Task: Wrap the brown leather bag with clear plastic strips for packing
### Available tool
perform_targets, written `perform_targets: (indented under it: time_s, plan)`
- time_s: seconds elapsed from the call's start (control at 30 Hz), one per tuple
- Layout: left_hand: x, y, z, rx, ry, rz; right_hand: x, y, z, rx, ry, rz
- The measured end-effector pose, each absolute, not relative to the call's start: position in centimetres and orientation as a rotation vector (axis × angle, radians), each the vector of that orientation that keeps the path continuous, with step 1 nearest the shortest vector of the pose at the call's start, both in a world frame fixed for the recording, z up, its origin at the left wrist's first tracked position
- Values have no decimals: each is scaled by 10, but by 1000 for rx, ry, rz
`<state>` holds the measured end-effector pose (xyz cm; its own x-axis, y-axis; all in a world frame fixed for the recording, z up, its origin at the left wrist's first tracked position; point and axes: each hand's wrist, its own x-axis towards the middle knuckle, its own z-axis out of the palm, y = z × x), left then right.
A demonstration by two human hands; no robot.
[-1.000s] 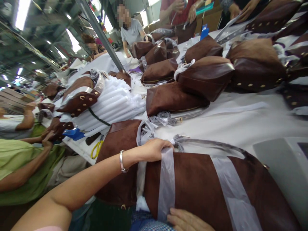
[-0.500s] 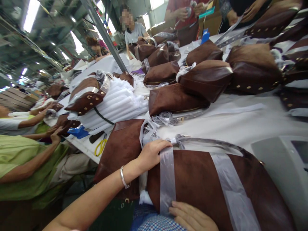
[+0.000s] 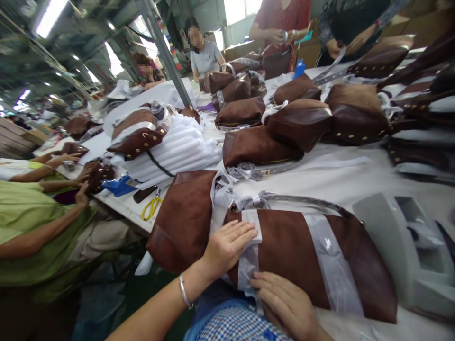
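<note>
Bag point(image 3: 284, 248) of brown, suede-like material, long and rounded, with a smoother, darker, leather-like right end, lies on the white tabletop point(image 3: 348, 182) directly before my camera. Two strips of translucent film cross it: a left strip point(image 3: 249, 265) and a right strip point(image 3: 332, 265). I see my left grip point(image 3: 231, 241) unclenched, fingers extended flat over the left strip; my right grip point(image 3: 277, 298), likewise uncurled, rests its fingertips on that strip's lower end. A film-wrapped strap point(image 3: 313, 201) curves along the far edge. I note a second bag point(image 3: 188, 213) just left, then yellow-handled scissors point(image 3: 152, 207); a grey, hard-edged casing point(image 3: 377, 222) sits at right.
</note>
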<state>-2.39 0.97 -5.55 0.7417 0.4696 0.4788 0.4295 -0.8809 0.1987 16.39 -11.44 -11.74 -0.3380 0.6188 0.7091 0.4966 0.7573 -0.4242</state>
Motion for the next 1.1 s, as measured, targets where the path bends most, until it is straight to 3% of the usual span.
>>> perform_targets:
  time_s: [0.53,1.1]
  plan:
    - [-49,-21,-61,2784,716,851,152,-144,-87,-919,-2044,32]
    - [-63,-56,-61,2927,476,751,148,-169,-106,-1045,-2039,66]
